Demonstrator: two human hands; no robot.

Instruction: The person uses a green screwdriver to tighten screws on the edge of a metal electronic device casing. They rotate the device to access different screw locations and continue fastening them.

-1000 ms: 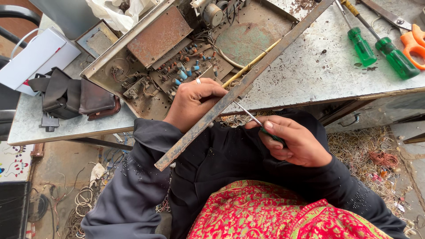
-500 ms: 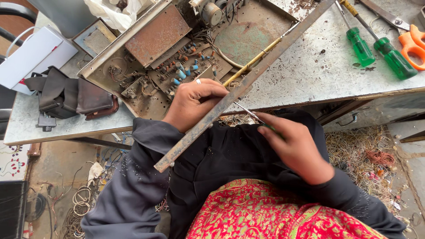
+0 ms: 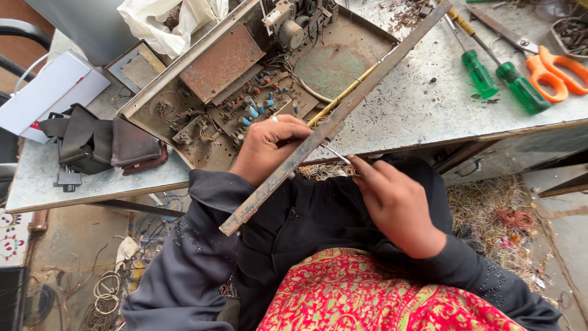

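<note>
Compared with a moment ago, my right hand (image 3: pixel 398 205) has turned over: its back now faces the camera, where before I could see the fingers curled around the tool. The thin metal tool (image 3: pixel 335 154) still points up toward the edge of the old chassis (image 3: pixel 245 92), so I judge that I am still working at the same spot, only with another grip.

My left hand (image 3: pixel 269 147) is closed on the front edge of the chassis, fingers folded inward, just beside the circuit board (image 3: pixel 257 110) with its small blue parts. The long rusty metal strip (image 3: pixel 331 122) crosses over this hand and reaches down toward my lap. My right hand is clamped on the tool, fingers together, but I cannot see the handle because the hand hides it.

The chassis lies on the grey table (image 3: pixel 416 110), tilted toward me. Well apart, on the right, lie two green screwdrivers (image 3: pixel 496 76) and orange scissors (image 3: pixel 551 67). On the left lies a dark pouch (image 3: pixel 104 144).
</note>
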